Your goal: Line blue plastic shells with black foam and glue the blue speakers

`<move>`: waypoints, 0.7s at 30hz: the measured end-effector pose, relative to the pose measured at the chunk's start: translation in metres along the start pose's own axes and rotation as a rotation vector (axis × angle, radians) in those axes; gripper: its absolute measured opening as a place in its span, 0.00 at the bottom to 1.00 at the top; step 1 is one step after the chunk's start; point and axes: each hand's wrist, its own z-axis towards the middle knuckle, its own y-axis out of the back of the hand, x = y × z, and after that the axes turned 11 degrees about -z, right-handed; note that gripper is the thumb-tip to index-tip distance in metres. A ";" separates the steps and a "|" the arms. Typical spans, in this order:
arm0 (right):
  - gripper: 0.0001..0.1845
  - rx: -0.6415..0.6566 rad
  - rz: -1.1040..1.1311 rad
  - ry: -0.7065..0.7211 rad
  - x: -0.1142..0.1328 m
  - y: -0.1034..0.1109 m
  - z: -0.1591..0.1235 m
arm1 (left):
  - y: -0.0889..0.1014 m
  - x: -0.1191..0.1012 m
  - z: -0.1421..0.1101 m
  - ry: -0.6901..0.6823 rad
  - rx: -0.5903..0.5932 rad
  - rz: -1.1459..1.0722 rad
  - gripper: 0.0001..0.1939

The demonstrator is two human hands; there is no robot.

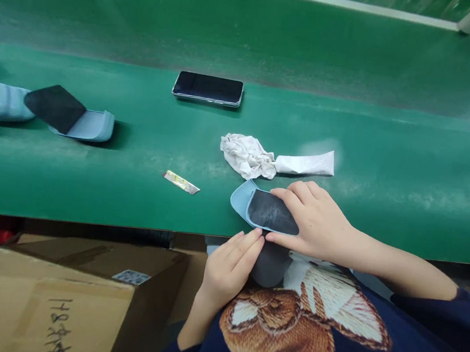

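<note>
A light blue insole [242,202] with a dark grey pad [271,211] on it lies at the near edge of the green belt [131,186]. My right hand [315,220] rests over the pad, fingers pressed flat on it and thumb at its near edge. My left hand [230,267] is just below the belt edge, fingers together, touching the dark part [269,263] of the insole that hangs over the edge. A crumpled white cloth [248,156] with a twisted tail [305,163] lies right behind the insole.
A black phone [208,88] lies farther back on the belt. Another light blue insole with a dark pad [69,113] sits at the left. A small wrapper scrap [180,182] lies mid-belt. A cardboard box [66,292] stands below, at my left.
</note>
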 end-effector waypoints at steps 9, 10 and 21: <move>0.32 -0.031 0.146 -0.086 0.002 -0.001 -0.001 | 0.003 -0.001 0.005 0.021 0.032 0.000 0.19; 0.30 -0.050 0.176 -0.090 0.003 0.002 -0.001 | 0.002 0.000 0.004 0.023 0.041 -0.004 0.19; 0.10 -0.086 0.093 -0.014 -0.002 0.004 -0.005 | -0.003 0.005 -0.006 0.025 0.071 -0.087 0.21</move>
